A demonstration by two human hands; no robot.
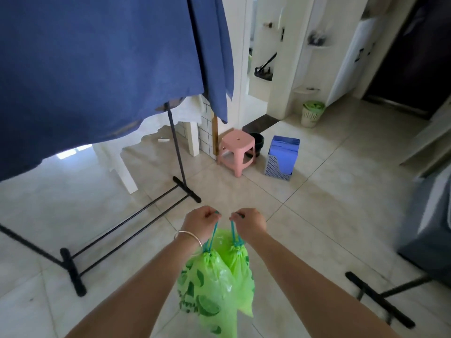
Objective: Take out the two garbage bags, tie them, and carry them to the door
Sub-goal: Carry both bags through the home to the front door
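Dangling tied from blue drawstrings, both green garbage bags [214,276] hang over the floor, left hand [201,222] and right hand [250,222] fingers pinching one each; door-carry likely remains.

Two green garbage bags [219,284] hang side by side, touching, tops cinched by blue drawstrings [233,231] (one lime-printed).

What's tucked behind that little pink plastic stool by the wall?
Behind the pink plastic stool stands a dark round bucket, on the floor beside the blue mesh file holder. Only its rim and upper side show; the stool covers the rest, and its contents cannot be seen.
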